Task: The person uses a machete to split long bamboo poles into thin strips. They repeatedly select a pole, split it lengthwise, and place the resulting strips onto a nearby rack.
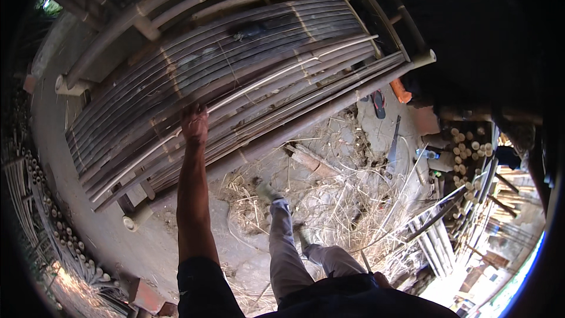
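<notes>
A long bamboo bench or bed frame point(271, 135) lies across the upper left, its top made of narrow dark slats point(129, 103). My left arm reaches forward to it, and my left hand point(195, 122) is closed on a long pale-edged bamboo slat point(259, 87) that lies lengthwise over the others. Low by my waist, only a small part of my right hand point(382, 280) shows, with its fingers hidden. Beside it a thin pointed thing point(366, 261) sticks up, and I cannot tell whether the hand holds it.
Bamboo shavings point(376, 218) litter the floor around my feet. A saw point(394, 146), a sandal point(378, 105) and a plastic bottle point(427, 153) lie beyond. Stacked bamboo poles point(471, 150) stand at the right, more poles point(65, 232) at the left. A brick point(146, 295) sits at lower left.
</notes>
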`<act>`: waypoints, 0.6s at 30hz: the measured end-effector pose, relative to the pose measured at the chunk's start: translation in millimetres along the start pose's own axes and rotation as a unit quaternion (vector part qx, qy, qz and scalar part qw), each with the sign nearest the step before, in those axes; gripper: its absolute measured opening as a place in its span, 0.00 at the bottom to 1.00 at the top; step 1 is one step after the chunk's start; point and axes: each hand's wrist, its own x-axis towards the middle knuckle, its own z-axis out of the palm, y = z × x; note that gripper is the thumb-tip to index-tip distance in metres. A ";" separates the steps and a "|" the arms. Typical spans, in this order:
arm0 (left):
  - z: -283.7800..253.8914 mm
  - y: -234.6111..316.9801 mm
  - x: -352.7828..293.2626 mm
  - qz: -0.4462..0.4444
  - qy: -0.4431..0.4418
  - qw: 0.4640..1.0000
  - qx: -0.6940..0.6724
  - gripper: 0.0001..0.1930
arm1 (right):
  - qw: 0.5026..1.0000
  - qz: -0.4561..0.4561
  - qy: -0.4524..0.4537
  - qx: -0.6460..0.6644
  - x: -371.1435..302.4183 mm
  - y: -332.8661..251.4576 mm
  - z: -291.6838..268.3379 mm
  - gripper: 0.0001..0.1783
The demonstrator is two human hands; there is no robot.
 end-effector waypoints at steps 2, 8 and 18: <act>21.3 -27.7 -4.3 -0.074 0.053 0.962 -0.256 0.13 | 0.999 -0.032 -0.013 0.023 18.3 9.6 12.9 0.29; -213.1 89.0 -90.1 0.041 -0.157 0.967 -0.198 0.20 | 0.991 -0.070 0.014 0.115 14.6 43.2 72.2 0.30; -455.7 263.5 -382.7 -0.185 -0.585 0.524 -0.591 0.16 | 0.911 -0.235 0.168 0.294 -8.6 22.7 12.0 0.35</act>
